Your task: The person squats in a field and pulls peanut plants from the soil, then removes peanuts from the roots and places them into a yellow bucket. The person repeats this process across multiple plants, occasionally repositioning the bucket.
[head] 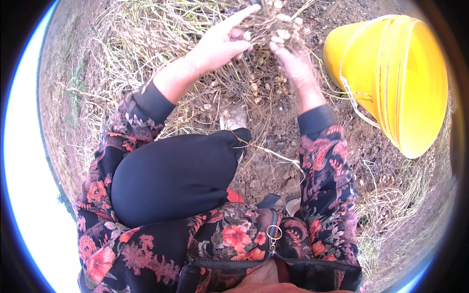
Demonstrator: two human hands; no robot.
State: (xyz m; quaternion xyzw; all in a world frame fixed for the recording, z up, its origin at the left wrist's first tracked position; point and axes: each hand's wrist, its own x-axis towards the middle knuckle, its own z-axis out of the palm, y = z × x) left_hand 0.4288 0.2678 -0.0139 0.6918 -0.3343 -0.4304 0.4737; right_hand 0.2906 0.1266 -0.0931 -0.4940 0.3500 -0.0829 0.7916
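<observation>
A tangle of dry peanut roots with pale pods [282, 34] lies between my two hands at the top of the view. My right hand [296, 67] is closed on its near side, thumb against the pods. My left hand [223, 42] reaches in from the left with the index finger stretched out. Its thumb and curled fingers are at the roots, and whether they grip anything is unclear. Beneath both hands lies a heap of pulled peanut plants [234, 78], with loose peanut pods [254, 86] among the stems.
To the right a yellow plastic bucket [351, 55] lies tipped on its side, its white handle [344, 82] hanging across it. Dry stalks [146, 25] spread over the upper left. Bare crumbly soil [271, 175] shows beside my bent knee [172, 175]. More straw [388, 201] lies at the lower right.
</observation>
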